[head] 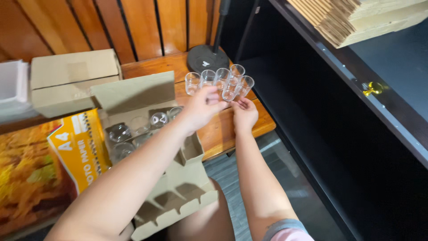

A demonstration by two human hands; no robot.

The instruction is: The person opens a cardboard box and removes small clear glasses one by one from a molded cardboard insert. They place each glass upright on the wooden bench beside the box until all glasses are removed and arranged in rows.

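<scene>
Working from the biggest piece down, we see the wooden counter (223,131) carrying an open cardboard box (147,134) with dividers, a few clear glasses (120,132) left in its cells. Beyond the box a row of five glasses (218,80) stands upright on the counter, just before a black round base (206,58). Our left hand (200,109) curls at the row's near side, fingertips on a glass (228,91). Our right hand (244,114), fingers bent, touches the same glass from below.
</scene>
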